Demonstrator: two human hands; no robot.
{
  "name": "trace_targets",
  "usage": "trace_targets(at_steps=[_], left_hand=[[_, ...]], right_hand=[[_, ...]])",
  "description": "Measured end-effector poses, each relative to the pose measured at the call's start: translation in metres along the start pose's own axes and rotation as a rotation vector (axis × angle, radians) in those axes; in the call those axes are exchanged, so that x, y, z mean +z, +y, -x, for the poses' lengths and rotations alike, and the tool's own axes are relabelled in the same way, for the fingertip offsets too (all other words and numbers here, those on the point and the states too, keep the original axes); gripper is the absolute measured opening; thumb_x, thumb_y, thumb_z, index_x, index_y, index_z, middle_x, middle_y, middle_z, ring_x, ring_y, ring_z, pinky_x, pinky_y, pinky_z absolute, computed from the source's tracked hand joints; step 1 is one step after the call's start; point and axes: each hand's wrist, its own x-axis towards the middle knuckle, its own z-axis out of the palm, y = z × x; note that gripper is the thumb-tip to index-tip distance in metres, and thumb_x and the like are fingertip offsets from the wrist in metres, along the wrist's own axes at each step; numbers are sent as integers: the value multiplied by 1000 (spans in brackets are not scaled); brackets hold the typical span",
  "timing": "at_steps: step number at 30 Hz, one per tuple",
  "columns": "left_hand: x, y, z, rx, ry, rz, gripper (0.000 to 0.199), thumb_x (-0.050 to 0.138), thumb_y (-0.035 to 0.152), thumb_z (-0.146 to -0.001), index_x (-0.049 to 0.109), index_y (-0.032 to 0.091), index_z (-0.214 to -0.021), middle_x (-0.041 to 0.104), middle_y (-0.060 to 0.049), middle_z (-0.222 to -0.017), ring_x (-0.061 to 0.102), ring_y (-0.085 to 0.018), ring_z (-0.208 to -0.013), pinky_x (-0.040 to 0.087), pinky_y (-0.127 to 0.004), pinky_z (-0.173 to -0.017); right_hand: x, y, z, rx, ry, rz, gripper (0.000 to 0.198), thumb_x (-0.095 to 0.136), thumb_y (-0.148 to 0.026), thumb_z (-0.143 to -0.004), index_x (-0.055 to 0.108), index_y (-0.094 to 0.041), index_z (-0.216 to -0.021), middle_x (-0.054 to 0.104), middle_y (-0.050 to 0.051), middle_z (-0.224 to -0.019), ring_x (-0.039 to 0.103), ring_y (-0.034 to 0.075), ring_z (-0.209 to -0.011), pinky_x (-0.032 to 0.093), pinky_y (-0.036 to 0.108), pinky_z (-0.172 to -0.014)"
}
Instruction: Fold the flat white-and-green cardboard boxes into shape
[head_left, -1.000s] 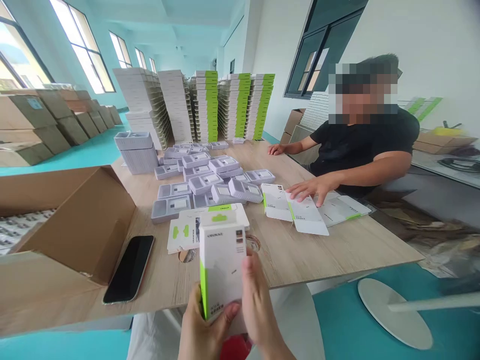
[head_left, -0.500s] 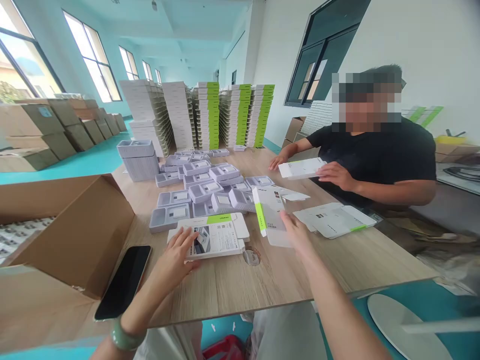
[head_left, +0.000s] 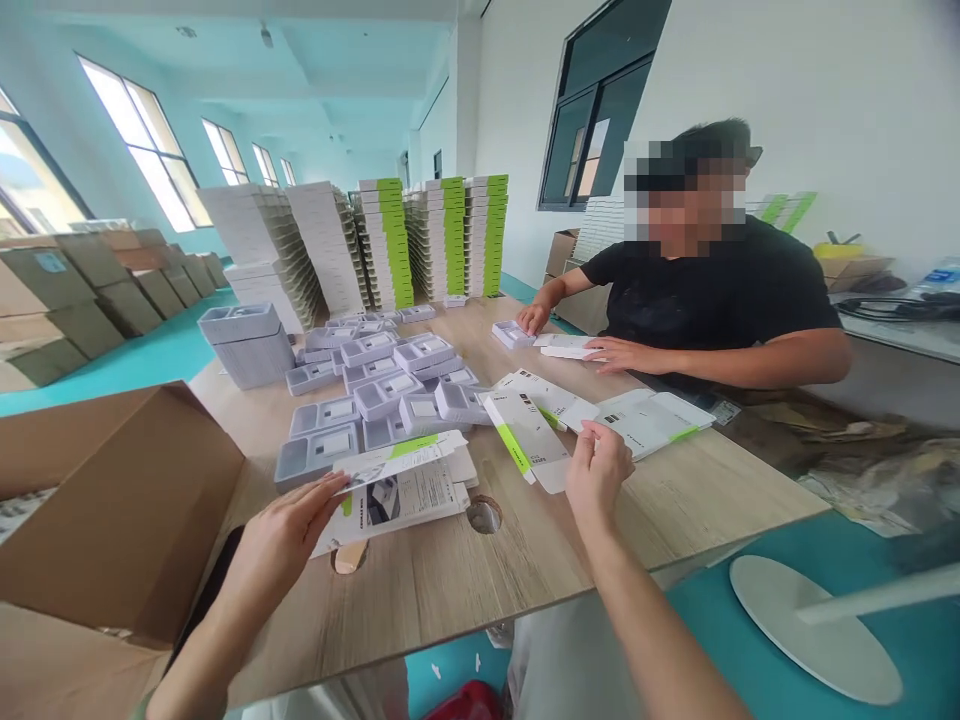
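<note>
The left hand point(head_left: 289, 530) pinched the left end of the top box point(head_left: 405, 455), and the right hand point(head_left: 600, 470) curled beside another box point(head_left: 529, 430), its grip hard to tell.

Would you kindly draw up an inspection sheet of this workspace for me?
Surface: wood-grain table with a round cut-out.
Job's things: a printed carton near the front; grey trays heaped beyond it.
Clutter: cardboard box at left; a dark flat item, partly hidden by the left forearm.
Left hand: holds the left end of a tilted, raised carton.
Right hand: fingers curled, beside a white-and-green carton; contact unclear.
Cables: dark coiled cable on the side counter at right.
Surroundings: a co-worker seated at right, hands at a tray and a white carton; tall stacks at the far side.
</note>
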Motion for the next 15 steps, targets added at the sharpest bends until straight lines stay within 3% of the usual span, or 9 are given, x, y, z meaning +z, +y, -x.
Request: trace_targets(at_steps=[3,6,8,11,13,15], left_hand=[[-11,16,13,-17,124,26,48,47,58,-102,83,28,-116,86,-5,-119,83,-28,-100,64,-29,-77],[-17,36,28,-220,251,238,46,56,61,-98,84,24,-101,88,-3,-93,80,-21,-77,59,-22,-66],[-15,47,37,-390,233,432,53,58,68,-96,84,23,-107,87,-3,-91,78,-21,-78,59,-22,-66],[-1,59,49,-568,143,808,64,72,80,-79,85,22,-104,86,-5,-95,78,-25,-84,61,-25,-68],[11,65,57,-681,137,997,65,77,81,-72,86,23,-101,87,-5,-95,79,-26,-87,64,-29,-76],[22,69,65,-748,115,1106,64,80,81,-69,87,24,-97,87,-5,-93,80,-28,-89,64,-30,-80]], right_hand=[[-5,-22,8,-255,-76,-53,25,60,-37,-104,71,-20,-117,75,12,-125,67,31,-120,43,56,-112],[-4,-44,16,-455,-214,-105,14,67,-27,-95,75,-26,-106,81,7,-115,71,28,-108,38,50,-114],[-3,-55,17,-486,-234,-121,15,65,-17,-93,76,-26,-98,82,6,-109,72,27,-102,35,52,-114],[-12,-72,19,-444,-185,-155,16,61,-14,-95,74,-23,-93,81,11,-107,72,31,-101,33,60,-112],[-28,-89,29,-416,-174,-216,15,58,-18,-99,72,-23,-99,80,12,-106,73,31,-101,43,58,-107],[-47,-112,46,-395,-210,-312,17,52,-23,-105,69,-25,-107,79,9,-101,75,26,-99,57,44,-92]])
